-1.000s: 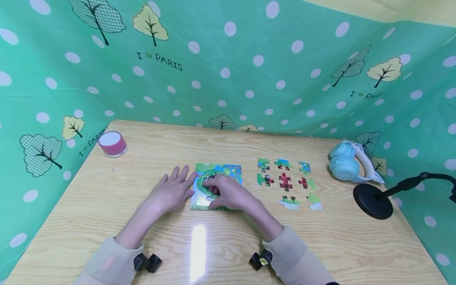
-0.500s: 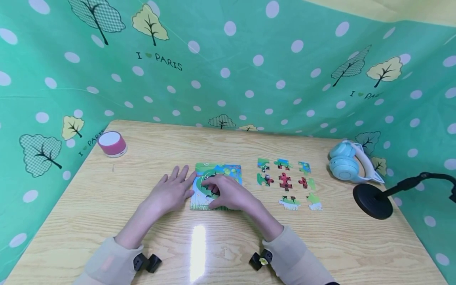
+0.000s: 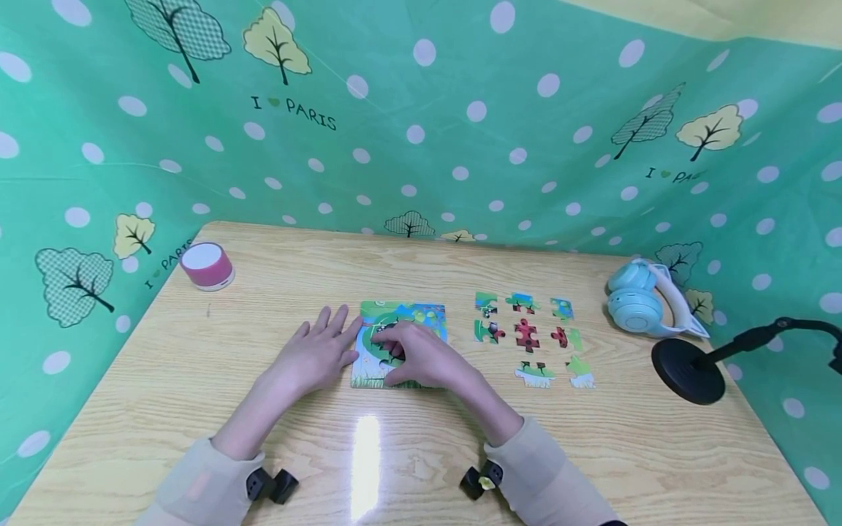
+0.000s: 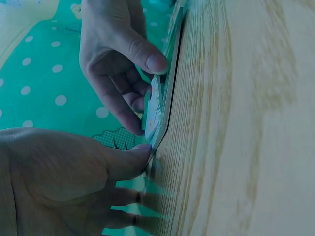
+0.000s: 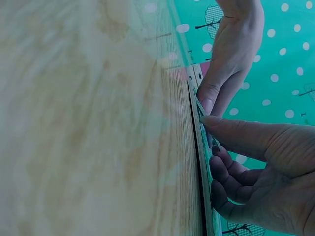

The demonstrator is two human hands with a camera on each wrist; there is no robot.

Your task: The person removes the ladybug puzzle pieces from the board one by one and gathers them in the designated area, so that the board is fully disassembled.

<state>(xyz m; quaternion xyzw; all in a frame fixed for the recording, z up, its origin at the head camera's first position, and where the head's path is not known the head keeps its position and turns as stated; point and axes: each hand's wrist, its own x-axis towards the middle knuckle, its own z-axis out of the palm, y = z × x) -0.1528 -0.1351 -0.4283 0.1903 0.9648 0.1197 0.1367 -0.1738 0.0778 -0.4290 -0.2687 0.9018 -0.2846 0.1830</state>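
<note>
A flat picture puzzle board (image 3: 429,315) in green and blue lies on the table. My right hand (image 3: 423,356) bends over it, pinching a white-and-green jigsaw piece (image 4: 154,109) between thumb and fingers at the board's lower left. In the left wrist view this piece tilts up from the board's surface. The hand hides much of the board's middle. My left hand (image 3: 318,355) lies spread with straight fingers on the table, thumb and forefinger touching the board's left edge. Right of the board, several loose jigsaw pieces (image 3: 527,335) are laid out in rough rows, some showing red ladybug parts.
A pink speaker-like cylinder (image 3: 208,267) stands at the table's far left corner. Light blue headphones (image 3: 636,310) lie at the right, behind a black round-based stand (image 3: 688,372). A green dotted cloth (image 3: 421,161) hangs around the table's back and sides.
The jigsaw piece in my right hand has changed its tilt slightly, its white part losing a glare. The right fingertips shift a little left. My left hand stays in place.
</note>
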